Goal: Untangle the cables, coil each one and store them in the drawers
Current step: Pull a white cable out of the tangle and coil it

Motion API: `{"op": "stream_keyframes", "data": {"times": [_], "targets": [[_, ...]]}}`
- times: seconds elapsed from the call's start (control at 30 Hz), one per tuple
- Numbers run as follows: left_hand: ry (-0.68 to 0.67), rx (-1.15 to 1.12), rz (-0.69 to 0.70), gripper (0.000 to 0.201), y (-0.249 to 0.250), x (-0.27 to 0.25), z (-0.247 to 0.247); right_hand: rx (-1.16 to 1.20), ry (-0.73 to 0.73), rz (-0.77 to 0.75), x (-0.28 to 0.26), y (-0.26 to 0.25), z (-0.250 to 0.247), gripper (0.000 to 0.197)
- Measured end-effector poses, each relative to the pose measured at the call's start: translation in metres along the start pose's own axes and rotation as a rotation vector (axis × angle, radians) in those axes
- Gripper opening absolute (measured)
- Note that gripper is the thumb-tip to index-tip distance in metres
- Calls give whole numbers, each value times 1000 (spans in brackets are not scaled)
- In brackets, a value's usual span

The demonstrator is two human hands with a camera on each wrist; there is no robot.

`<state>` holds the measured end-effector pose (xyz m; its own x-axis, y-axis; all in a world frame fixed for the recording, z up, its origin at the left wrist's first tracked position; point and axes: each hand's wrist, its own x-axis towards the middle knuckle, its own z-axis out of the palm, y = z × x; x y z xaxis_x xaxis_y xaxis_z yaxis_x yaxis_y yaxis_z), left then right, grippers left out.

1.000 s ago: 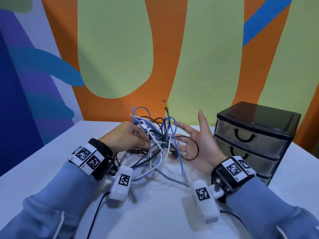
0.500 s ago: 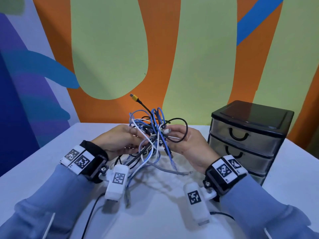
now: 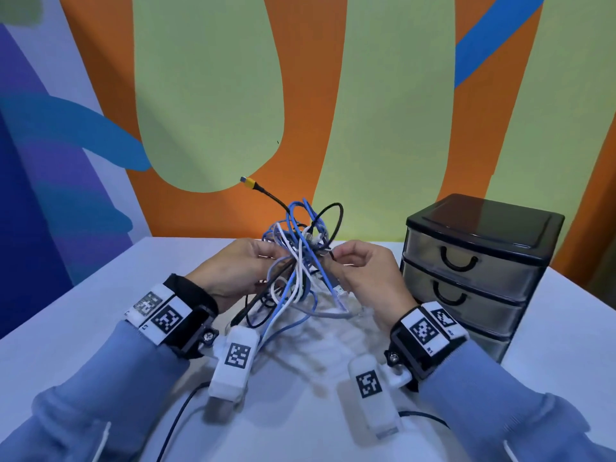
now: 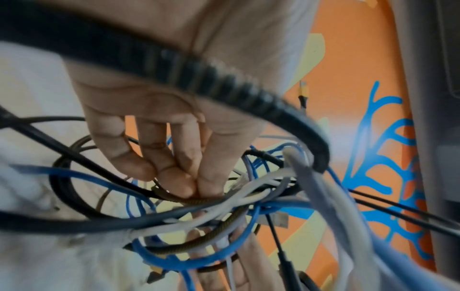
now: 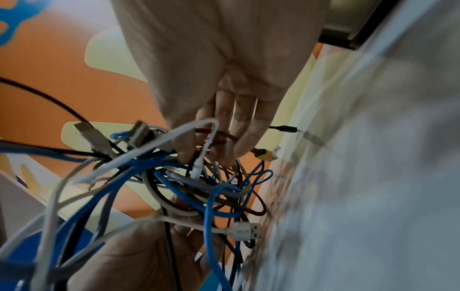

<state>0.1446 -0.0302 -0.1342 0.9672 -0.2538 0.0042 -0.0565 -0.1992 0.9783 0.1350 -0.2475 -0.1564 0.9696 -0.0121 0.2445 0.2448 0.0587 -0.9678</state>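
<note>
A tangle of blue, white, grey and black cables (image 3: 301, 258) hangs above the white table (image 3: 83, 315), held between both hands. My left hand (image 3: 243, 268) grips its left side, fingertips (image 4: 184, 183) pinching a braided strand. On the other side my right hand (image 3: 360, 271) holds the tangle, fingers (image 5: 231, 141) curled among the strands. A black braided cable with a yellow plug (image 3: 249, 184) sticks up to the left. Loose ends trail down to the table. The black drawer unit (image 3: 480, 261) stands to the right, its drawers closed.
A painted orange and green wall (image 3: 333, 111) rises right behind the table. White wrist-camera housings (image 3: 235, 365) hang under both wrists, with thin black leads (image 3: 176, 425) running toward me over the tabletop.
The right hand was open beside the tangle and has closed on it. Both hands have lifted the bundle off the table, and the yellow plug has swung up and left.
</note>
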Motion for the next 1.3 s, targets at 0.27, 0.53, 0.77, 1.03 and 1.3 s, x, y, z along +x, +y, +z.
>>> {"op": "stream_keyframes", "data": {"times": [0.27, 0.53, 0.77, 1.03, 1.3], "targets": [[-4, 59, 39, 17, 1, -1, 8, -51, -105, 79, -1, -2, -1, 23], [20, 159, 65, 6, 11, -8, 10, 27, -240, 141, -8, -3, -1, 28], [118, -38, -40, 29, 36, -16, 2, -81, -116, 30, -1, 0, -1, 28], [181, -98, -29, 17, 42, -20, -4, -127, -54, -52, 6, 3, -5, 38], [104, -76, -53, 16, 40, -24, 0, -72, -78, -92, 2, 2, -7, 44]]}}
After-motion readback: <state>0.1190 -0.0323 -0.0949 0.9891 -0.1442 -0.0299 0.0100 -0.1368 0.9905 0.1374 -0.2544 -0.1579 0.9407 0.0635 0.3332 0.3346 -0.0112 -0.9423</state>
